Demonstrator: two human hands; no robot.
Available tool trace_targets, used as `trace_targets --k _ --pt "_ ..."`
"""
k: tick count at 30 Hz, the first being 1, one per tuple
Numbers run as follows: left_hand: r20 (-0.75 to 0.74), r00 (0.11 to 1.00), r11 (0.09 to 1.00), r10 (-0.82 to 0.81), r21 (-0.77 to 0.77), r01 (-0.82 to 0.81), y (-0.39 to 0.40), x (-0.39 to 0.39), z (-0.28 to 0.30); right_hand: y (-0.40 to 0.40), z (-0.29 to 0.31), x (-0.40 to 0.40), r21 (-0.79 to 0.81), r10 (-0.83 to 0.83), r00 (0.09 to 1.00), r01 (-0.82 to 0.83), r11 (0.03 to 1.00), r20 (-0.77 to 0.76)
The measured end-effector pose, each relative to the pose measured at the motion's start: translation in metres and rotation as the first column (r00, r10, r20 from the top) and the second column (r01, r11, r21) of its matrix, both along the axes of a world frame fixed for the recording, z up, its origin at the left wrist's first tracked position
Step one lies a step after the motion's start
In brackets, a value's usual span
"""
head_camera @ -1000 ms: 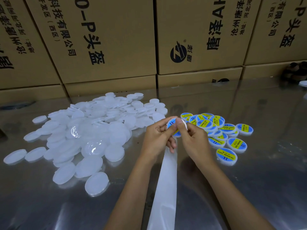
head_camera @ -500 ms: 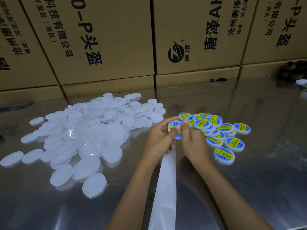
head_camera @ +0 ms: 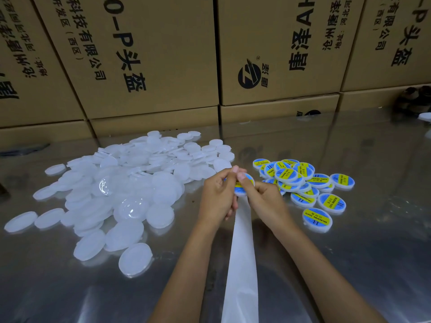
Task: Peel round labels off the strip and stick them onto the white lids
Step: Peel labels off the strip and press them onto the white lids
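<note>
Both hands meet at the middle of the table around one white lid [head_camera: 242,191] that carries a blue and yellow round label. My left hand [head_camera: 218,194] grips the lid from the left, its thumb on top. My right hand [head_camera: 263,198] pinches it from the right with thumb and fingers on the label. The white backing strip [head_camera: 241,264] hangs from under the hands toward me. A big heap of plain white lids [head_camera: 130,187] lies to the left. Several labelled lids [head_camera: 303,185] lie to the right.
The table [head_camera: 349,264] is shiny metal. Stacked cardboard boxes [head_camera: 149,66] form a wall along its far edge. A dark object [head_camera: 414,100] sits at the far right, next to the boxes.
The hands have stayed together on the lid; the thumbs have shifted slightly over the label. The view has drifted a little.
</note>
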State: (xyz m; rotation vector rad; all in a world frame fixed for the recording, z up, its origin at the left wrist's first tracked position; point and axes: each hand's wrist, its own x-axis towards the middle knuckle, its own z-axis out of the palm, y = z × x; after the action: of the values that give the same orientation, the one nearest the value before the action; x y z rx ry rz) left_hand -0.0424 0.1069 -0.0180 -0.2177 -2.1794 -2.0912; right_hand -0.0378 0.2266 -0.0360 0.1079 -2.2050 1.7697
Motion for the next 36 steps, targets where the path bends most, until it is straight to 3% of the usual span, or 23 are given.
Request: trace_targets --k 5,9,12,14,17,24,28,32,36 --pt "-0.032 0.998 0.998 0.059 0.001 -0.059 0.003 -0.002 -0.001 0.005 -0.003 -0.002 0.073 0.049 0.997 -0.053 0.996 0.057" --pt "-0.039 0.999 0.995 -0.022 -0.103 0.017 0.003 -0.004 -0.004 0.006 -0.004 -0.004 0.111 -0.022 0.993 0.009 0.994 0.113" --pt "-0.020 0.989 0.984 -0.148 -0.106 0.146 0.007 -0.003 -0.005 0.009 -0.002 -0.004 0.042 -0.064 0.990 0.059 0.997 0.129" --pt "-0.044 0.985 0.981 -0.169 -0.108 0.164 0.009 -0.002 -0.004 0.010 0.001 -0.003 -0.097 -0.008 0.984 0.025 0.995 0.176" --pt "-0.058 0.995 0.993 -0.082 -0.090 0.076 0.008 -0.001 -0.003 0.008 0.010 0.002 -0.256 0.105 0.967 -0.043 0.966 0.232" --pt "-0.028 0.996 0.993 0.087 -0.077 -0.089 0.010 -0.005 -0.005 0.008 0.011 0.005 -0.107 0.114 0.965 -0.091 0.990 0.237" --pt "-0.013 0.985 0.982 0.175 -0.075 -0.175 0.011 -0.005 -0.006 0.011 0.013 0.005 -0.309 0.309 0.880 -0.200 0.930 0.359" --pt "0.063 0.969 0.972 0.237 -0.018 -0.236 0.005 -0.011 -0.008 0.027 0.012 -0.003 -0.528 0.263 0.892 -0.033 0.848 0.368" --pt "0.031 0.969 0.969 0.244 -0.037 -0.243 0.004 -0.010 -0.008 0.045 0.009 -0.008 -0.649 0.193 0.917 0.087 0.756 0.348"
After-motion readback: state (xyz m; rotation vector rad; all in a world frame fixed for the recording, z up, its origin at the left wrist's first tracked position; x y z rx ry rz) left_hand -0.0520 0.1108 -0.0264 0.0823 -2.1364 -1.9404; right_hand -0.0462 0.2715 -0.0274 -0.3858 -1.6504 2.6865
